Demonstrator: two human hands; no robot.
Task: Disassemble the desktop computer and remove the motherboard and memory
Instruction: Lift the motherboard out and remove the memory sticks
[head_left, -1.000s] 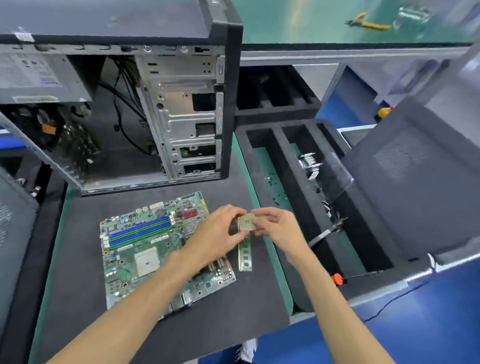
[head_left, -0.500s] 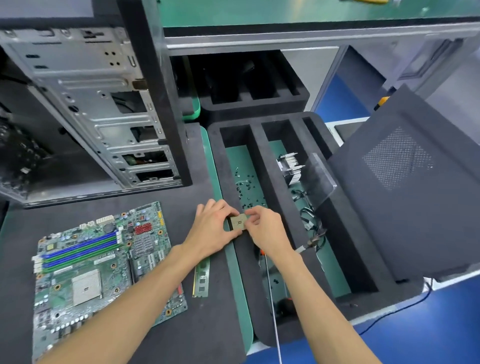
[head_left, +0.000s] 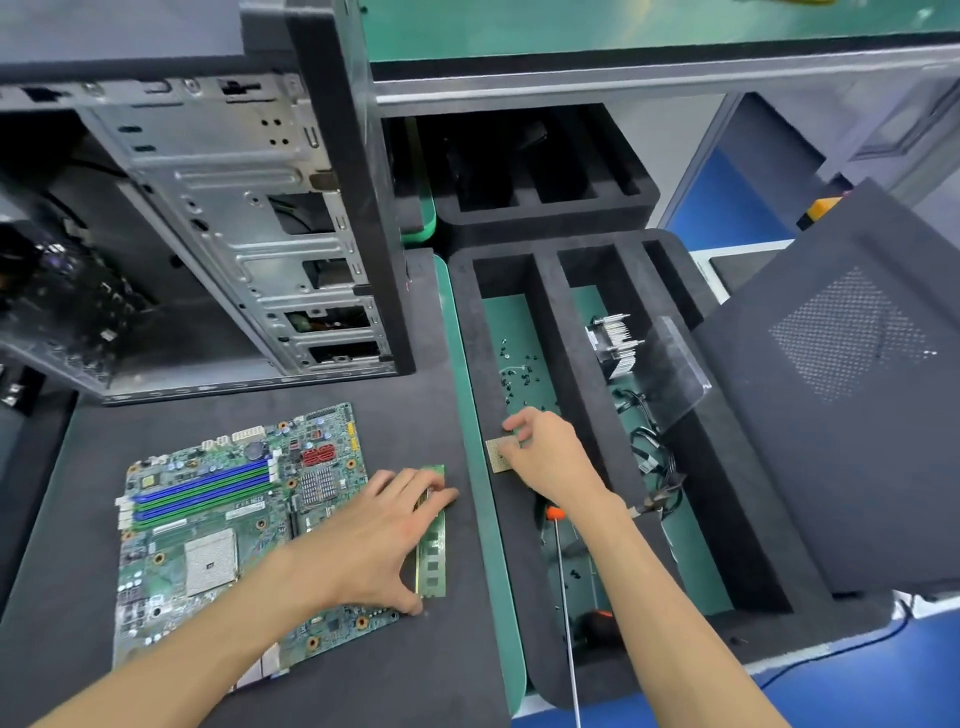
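The green motherboard (head_left: 208, 530) lies flat on the black mat in front of the open computer case (head_left: 218, 234). A green memory stick (head_left: 432, 556) lies just right of the board. My left hand (head_left: 379, 535) lies over the stick, fingers and thumb curled around its ends. My right hand (head_left: 550, 457) pinches a small square processor chip (head_left: 497, 457) over the left wall of the black foam tray (head_left: 519, 545).
The tray's left slot holds several small black screws (head_left: 519, 369) and an orange-handled screwdriver (head_left: 563, 597). Its middle slot holds a finned heatsink (head_left: 615, 340) and cables (head_left: 654, 457). The grey case side panel (head_left: 841, 395) leans at the right. A second foam tray (head_left: 540, 176) sits behind.
My left hand let go of the chip and moved down-left onto the memory stick. My right hand now holds the chip alone at the tray. The view shifted left.
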